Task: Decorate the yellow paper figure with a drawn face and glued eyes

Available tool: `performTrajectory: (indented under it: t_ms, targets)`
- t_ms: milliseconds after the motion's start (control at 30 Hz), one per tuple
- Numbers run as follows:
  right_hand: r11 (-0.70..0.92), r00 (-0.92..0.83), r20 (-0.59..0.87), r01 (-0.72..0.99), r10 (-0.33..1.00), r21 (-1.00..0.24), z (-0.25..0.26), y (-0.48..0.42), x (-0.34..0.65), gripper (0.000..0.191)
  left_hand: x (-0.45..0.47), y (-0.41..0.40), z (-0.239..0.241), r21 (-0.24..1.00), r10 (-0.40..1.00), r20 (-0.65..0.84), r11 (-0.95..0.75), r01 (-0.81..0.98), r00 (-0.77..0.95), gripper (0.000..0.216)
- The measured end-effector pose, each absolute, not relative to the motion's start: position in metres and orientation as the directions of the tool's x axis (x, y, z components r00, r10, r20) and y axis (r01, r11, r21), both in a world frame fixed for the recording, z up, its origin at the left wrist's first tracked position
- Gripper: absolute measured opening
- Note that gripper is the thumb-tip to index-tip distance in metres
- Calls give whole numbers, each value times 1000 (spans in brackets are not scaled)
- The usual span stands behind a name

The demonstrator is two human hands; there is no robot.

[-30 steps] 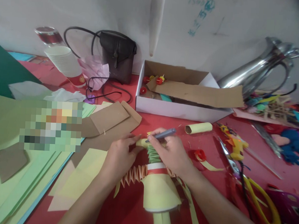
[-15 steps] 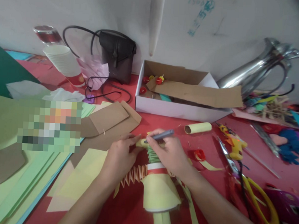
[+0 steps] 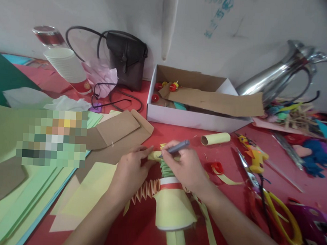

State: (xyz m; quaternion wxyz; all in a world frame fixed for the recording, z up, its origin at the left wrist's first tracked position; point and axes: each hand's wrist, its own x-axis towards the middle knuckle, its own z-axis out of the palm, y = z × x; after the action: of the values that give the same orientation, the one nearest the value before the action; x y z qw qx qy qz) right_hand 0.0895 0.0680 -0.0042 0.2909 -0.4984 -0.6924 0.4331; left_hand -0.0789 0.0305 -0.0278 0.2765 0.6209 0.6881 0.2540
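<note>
A paper figure (image 3: 175,209) lies on the red table with its head end away from me. It has a yellow cup-shaped body with a red and white band, a folded green neck (image 3: 166,169) and a folded orange arm (image 3: 146,191). My left hand (image 3: 132,170) grips the left end of its yellow head piece (image 3: 154,155). In my right hand (image 3: 187,167) is a grey marker pen (image 3: 177,148), its tip against that head piece. Dark marks show near the tip. My right hand hides the head's right part.
Behind stands a white cardboard box (image 3: 193,120). A yellow paper roll (image 3: 216,138), scissors (image 3: 280,220) and a yellow toy giraffe (image 3: 257,160) lie right. Paper sheets (image 3: 91,192) spread left; a black bag (image 3: 125,58), paper cups (image 3: 62,64) and a metal jug (image 3: 272,75) stand at the back.
The view has shifted slightly. Both hands keep their hold, and the pen tip stays at the head piece with barely any movement.
</note>
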Motion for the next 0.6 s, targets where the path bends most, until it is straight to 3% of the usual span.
performTrajectory:
  t_ms: [600]
  targets:
    - [147,-317,1,439,948,-886,-7,70,89,17,-79,31,-31,682,996,-45,82,727,-71,33]
